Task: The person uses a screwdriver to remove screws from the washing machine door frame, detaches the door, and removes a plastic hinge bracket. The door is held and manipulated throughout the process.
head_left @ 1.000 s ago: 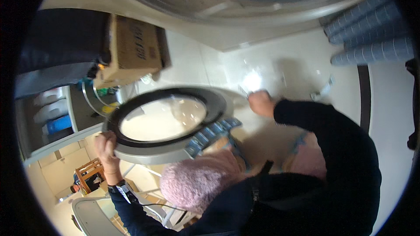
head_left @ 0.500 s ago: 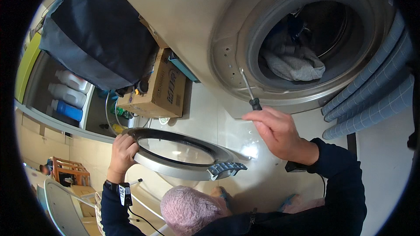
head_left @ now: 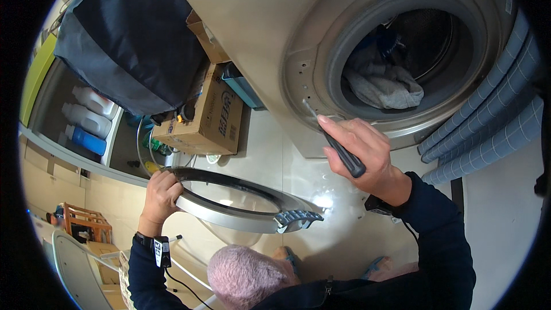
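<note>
My left hand (head_left: 160, 195) is closed on the rim of a round washing machine door (head_left: 241, 220), which is off the machine. A metal hinge (head_left: 298, 219) sticks out from the door's right end. My right hand (head_left: 364, 152) grips a screwdriver (head_left: 343, 154) by its dark handle, with the fingers along the shaft. Its tip is near the lower screw holes on the front of the washing machine (head_left: 307, 69); whether it touches, I cannot tell. Inside the open drum lies a grey cloth (head_left: 387, 86), beside something blue.
A cardboard box (head_left: 209, 117) stands left of the machine, with a dark fabric bag (head_left: 126, 40) above it. Bottles (head_left: 86, 120) fill a shelf at the left. Blue checked fabric (head_left: 488, 120) hangs on the right. A pink fluffy thing (head_left: 247, 275) is below the door.
My right hand has shifted its hold forward along the screwdriver, so the handle now points back toward me under the fingers. The tip moved slightly down and left. My left hand still holds the door.
</note>
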The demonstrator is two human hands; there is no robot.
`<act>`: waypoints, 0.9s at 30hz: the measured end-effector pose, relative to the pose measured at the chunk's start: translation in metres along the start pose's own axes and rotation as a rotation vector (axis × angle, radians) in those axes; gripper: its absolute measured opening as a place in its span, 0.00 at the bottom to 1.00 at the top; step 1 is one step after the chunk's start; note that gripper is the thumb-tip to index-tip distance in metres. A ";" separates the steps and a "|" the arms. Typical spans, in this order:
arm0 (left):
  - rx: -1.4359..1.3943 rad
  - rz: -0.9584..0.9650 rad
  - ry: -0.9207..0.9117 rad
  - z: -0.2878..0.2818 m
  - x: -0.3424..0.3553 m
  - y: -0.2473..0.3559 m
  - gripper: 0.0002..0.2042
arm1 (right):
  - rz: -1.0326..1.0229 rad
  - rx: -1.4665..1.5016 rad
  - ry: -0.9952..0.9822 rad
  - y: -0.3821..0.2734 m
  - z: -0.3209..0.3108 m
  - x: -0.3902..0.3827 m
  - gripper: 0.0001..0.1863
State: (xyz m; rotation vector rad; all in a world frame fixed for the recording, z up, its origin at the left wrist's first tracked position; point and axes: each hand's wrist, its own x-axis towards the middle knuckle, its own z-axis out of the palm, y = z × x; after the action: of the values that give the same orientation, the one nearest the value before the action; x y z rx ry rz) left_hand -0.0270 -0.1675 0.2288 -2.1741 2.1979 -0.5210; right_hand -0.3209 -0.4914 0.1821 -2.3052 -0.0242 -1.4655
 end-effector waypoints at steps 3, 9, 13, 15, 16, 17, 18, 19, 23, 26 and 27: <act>0.001 -0.004 -0.012 0.000 -0.001 -0.001 0.18 | -0.023 -0.053 0.037 0.002 0.005 0.002 0.26; -0.019 -0.005 -0.005 0.000 -0.001 -0.001 0.18 | -0.022 -0.062 0.043 0.008 0.010 0.003 0.27; -0.011 -0.010 -0.002 0.001 -0.002 -0.001 0.17 | -0.016 -0.070 0.030 0.011 0.013 0.003 0.28; 0.001 -0.016 -0.013 0.001 -0.003 -0.001 0.16 | -0.019 -0.081 0.043 0.012 0.015 0.004 0.28; 0.009 -0.026 -0.025 0.001 -0.003 -0.001 0.16 | -0.023 -0.083 0.048 0.012 0.016 0.004 0.28; 0.006 -0.019 -0.016 0.002 -0.004 -0.002 0.16 | -0.021 -0.085 0.048 0.012 0.016 0.005 0.28; 0.004 -0.020 -0.014 0.002 -0.004 -0.002 0.16 | -0.020 -0.083 0.047 0.012 0.016 0.005 0.28; 0.005 -0.026 -0.021 0.002 -0.004 -0.002 0.16 | -0.019 -0.080 0.046 0.012 0.017 0.006 0.28; -0.009 -0.018 0.000 0.002 -0.004 -0.002 0.14 | -0.020 -0.130 0.040 0.004 0.017 0.015 0.25; -0.023 -0.019 -0.013 0.000 -0.003 -0.001 0.12 | -0.003 -0.139 0.066 -0.003 0.015 0.031 0.18; -0.019 -0.018 -0.012 0.000 -0.002 -0.002 0.14 | 0.030 -0.126 0.059 -0.005 0.013 0.037 0.17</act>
State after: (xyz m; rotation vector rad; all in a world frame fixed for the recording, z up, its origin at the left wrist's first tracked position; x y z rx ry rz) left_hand -0.0255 -0.1656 0.2288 -2.2021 2.1883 -0.4882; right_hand -0.2947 -0.4901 0.2111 -2.3478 0.1221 -1.5603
